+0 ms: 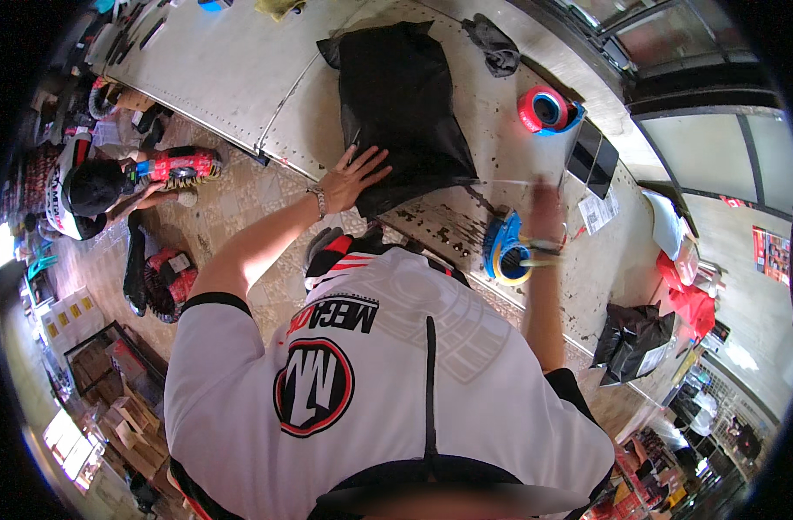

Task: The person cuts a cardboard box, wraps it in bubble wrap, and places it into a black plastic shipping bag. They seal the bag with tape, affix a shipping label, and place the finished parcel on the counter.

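A black plastic package (396,104) lies on the metal-topped table in front of me. My left hand (353,180) rests open on its near left part, fingers spread over the plastic. My right hand (546,215) is to the right of the package, its fingers smeared by motion. A thin clear strip, apparently tape (503,183), runs from the package's near right corner toward this hand. Just left of my right wrist is a blue tape dispenser (498,236) with a yellowish roll. Whether the right hand grips anything is too blurred to make out.
Farther right are a red tape roll in a blue dispenser (547,110), a dark phone-like slab (592,161) and a white paper label (598,212). A grey cloth (494,45) lies at the back. Another black package (635,343) sits at right. At left, a person (93,186) crouches.
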The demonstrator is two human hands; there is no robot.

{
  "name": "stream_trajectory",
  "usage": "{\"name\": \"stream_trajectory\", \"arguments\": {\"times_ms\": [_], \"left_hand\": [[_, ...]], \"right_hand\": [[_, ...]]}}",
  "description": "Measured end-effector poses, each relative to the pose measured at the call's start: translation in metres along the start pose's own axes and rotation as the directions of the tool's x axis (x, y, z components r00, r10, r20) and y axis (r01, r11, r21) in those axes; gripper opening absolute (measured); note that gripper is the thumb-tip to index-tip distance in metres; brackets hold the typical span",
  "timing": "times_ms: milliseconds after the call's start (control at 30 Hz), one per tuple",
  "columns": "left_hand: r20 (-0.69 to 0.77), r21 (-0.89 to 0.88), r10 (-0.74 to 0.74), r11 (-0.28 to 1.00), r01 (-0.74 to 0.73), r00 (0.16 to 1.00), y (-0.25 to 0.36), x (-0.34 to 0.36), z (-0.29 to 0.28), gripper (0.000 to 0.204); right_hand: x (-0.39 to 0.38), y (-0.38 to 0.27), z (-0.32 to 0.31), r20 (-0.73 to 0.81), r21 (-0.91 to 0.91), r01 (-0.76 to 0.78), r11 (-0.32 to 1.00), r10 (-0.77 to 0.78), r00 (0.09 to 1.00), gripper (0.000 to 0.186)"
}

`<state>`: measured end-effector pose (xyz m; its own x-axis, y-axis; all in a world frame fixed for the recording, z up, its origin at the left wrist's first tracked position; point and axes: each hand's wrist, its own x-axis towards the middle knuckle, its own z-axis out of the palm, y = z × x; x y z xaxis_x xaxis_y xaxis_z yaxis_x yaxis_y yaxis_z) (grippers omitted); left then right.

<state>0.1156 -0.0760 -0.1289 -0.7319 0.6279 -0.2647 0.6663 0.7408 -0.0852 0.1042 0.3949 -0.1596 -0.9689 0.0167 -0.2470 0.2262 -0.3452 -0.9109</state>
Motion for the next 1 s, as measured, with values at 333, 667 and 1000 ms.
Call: {"name": "stream_trajectory", "arguments": {"times_ms": [333,667,1000], "left_hand": [[-0.173,0.094,0.065,0.994,-0.049,0.983,-0.003,-0.002,0.019,0.083],[-0.172,-0.106,0.062,0.991,-0.081,0.983,-0.009,-0.004,-0.003,0.076],[0.126,-0.979,-0.53,0.072,0.192,0.839,-0.063,0.007,-0.034,0.046]], "right_hand": [[0.102,-0.128,0.016,0.11,-0.791,0.539,0.289,-0.799,0.591,0.024],[0.137,-0.012,0.152,0.958,-0.186,0.915,-0.359,0.141,0.25,0.045],[0.153,0.006,0.155,0.29,-0.887,0.199,0.416,0.168,0.942,0.028]]}}
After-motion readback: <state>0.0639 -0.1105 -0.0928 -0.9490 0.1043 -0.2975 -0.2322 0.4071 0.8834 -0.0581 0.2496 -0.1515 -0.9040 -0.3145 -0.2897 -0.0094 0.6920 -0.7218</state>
